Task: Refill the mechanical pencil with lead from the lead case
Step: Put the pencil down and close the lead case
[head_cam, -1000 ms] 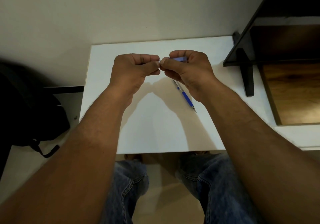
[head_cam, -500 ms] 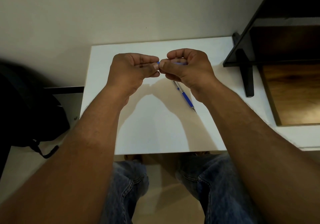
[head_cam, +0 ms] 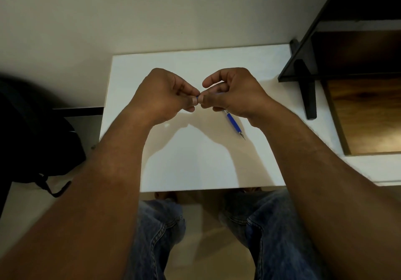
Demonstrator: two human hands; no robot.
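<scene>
Early in the task, by the look of it. No lead seen out yet, and too thin to spot here in any case. Busy with the lead case (head_cam: 197, 96), judging from the pose: only a sliver of blue on show, pinched between two thumb tips, raised over the middle of the bench (head_cam: 195, 162), nearer its far edge. Left grip (head_cam: 165, 97) narrow, thumb and forefinger closed on the left end of that sliver, other fingers curled in behind. Right grip (head_cam: 234, 93) curled round the rest of the case and hiding nearly all of it, forefinger lifted and arched above. Cannot tell whether the case is open or closed, its lid lost under the fingertips.

Mechanical pencil (head_cam: 234, 124) untouched, lying flat on the bench right of centre, just beside the right wrist, tip pointing toward the near right corner, upper end hidden behind the hand. Cap seemingly on, though too small to be sure. Left to do, as a judgement: open the case, draw out a lead, pick up the pencil, pull its cap, feed the lead in, close both.

Bench white, smooth, crossed by the shadows of both arms. Far edge set against a pale plain wall (head_cam: 152, 15). Off the right edge, a dark shelf unit (head_cam: 338, 78) with a brown wood panel (head_cam: 368, 117) below. Off the left edge, on the pale floor (head_cam: 17, 197), a black bag (head_cam: 43, 138) with a loose strap. Below the near edge, knees in blue jeans (head_cam: 158, 225).
</scene>
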